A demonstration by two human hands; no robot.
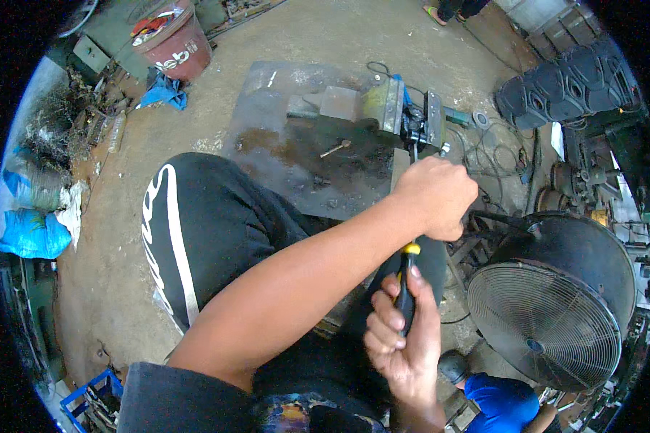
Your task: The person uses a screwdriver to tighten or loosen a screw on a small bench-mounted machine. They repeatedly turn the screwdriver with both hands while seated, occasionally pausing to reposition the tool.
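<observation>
My right hand [404, 325] is wrapped round the black and yellow handle of a screwdriver [406, 299]. Farther up, my left hand [440, 198] is closed over the screwdriver's shaft, its fingers mostly hidden under the back of the hand. Beyond that hand the thin shaft shows again, running to a dark metal part [414, 126] between the jaws of a bench vise [383, 105]. Whether the tip touches the part, I cannot tell. The vise sits on a stained metal tabletop [256, 97]. On it lies a small rusty tool [336, 149], perhaps a spanner.
A large round fan [545, 325] stands close on the right. Cables [495, 155] coil on the floor behind it, near a black ribbed casing [567, 86]. A red bucket [180, 50] stands far left. A person in blue [502, 404] is at lower right; another person's foot [435, 14] shows at the top.
</observation>
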